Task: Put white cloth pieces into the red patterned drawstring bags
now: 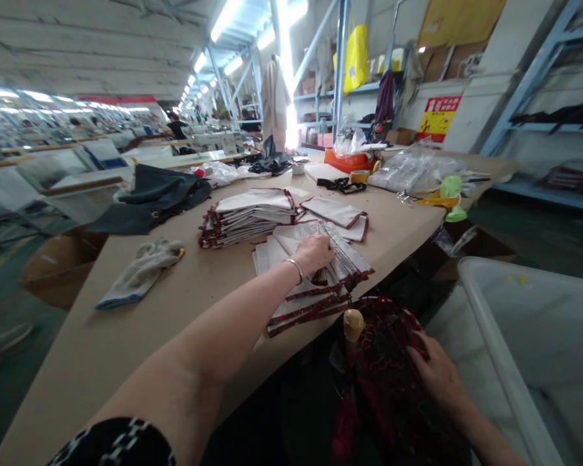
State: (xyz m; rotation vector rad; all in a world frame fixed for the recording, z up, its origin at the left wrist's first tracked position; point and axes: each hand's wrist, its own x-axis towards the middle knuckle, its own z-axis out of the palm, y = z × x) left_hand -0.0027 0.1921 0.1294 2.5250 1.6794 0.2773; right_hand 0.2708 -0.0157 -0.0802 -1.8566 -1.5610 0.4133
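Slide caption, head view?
Left hand on pale cloth pieces on a table; right hand on dark red patterned fabric beside a white bin.

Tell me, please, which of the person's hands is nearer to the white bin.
Right. The right hand is on dark red fabric beside the white bin; the left hand is farther away, on pale cloth pieces.

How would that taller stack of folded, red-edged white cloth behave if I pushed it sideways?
The stack would probably slide apart in layers, since no band or tie shows around it. Each piece is likely floppy, as the folded edges bend and sag. Rolling seems unlikely, because it lies flat on the table.
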